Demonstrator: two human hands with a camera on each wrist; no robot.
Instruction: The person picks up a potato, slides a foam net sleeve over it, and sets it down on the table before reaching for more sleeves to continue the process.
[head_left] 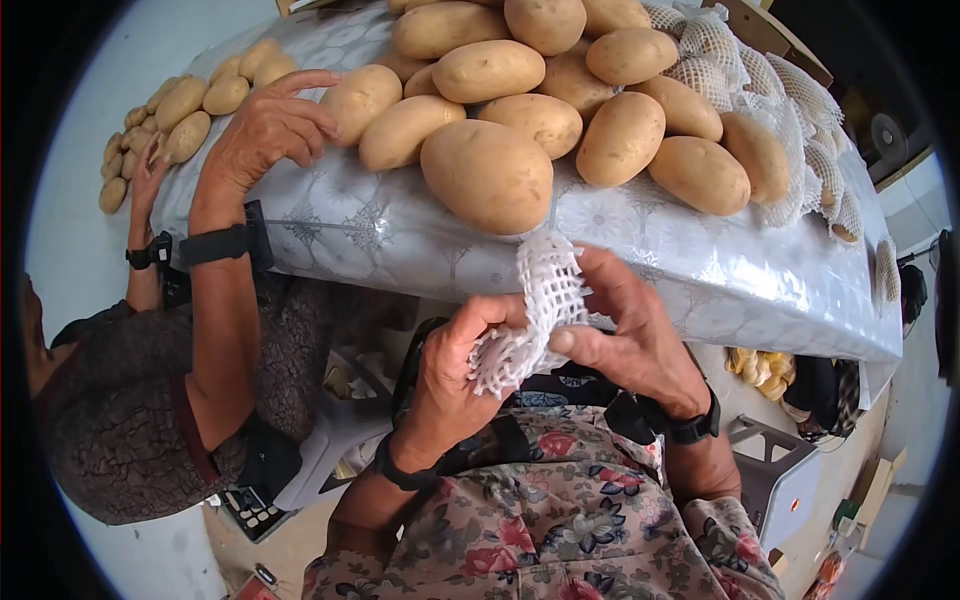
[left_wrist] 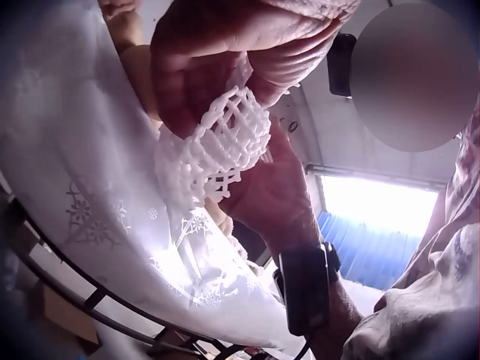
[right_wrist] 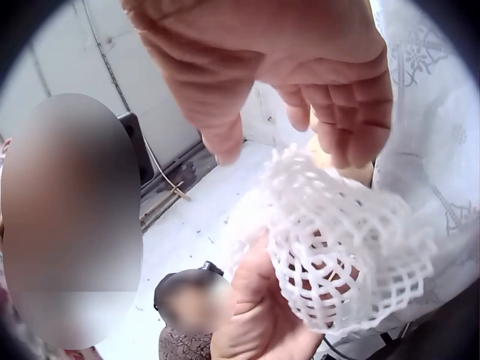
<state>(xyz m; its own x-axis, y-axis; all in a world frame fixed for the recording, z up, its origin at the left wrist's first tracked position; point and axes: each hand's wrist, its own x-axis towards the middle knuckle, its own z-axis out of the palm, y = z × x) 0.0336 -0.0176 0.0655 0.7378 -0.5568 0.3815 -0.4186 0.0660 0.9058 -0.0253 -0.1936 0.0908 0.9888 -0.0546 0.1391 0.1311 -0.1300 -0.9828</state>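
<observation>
A white foam net sleeve (head_left: 535, 310) hangs between both my hands, just below the table's front edge. My left hand (head_left: 465, 355) has its fingers pushed into the net's lower end and curled in it; in the right wrist view they show through the mesh (right_wrist: 345, 247). My right hand (head_left: 620, 335) pinches the net's upper side between thumb and fingers. The left wrist view has the net (left_wrist: 217, 142) bunched under my left hand (left_wrist: 210, 60), with my right hand (left_wrist: 277, 195) behind it. A large bare potato (head_left: 488, 175) lies nearest, right above the net.
A pile of potatoes (head_left: 545, 70) covers the table's white patterned cloth (head_left: 640, 240). Potatoes in nets (head_left: 790, 90) lie at the right. Another person at the left rests a hand (head_left: 265, 130) by a potato, near small potatoes (head_left: 180, 105). A grey stool (head_left: 780, 480) stands lower right.
</observation>
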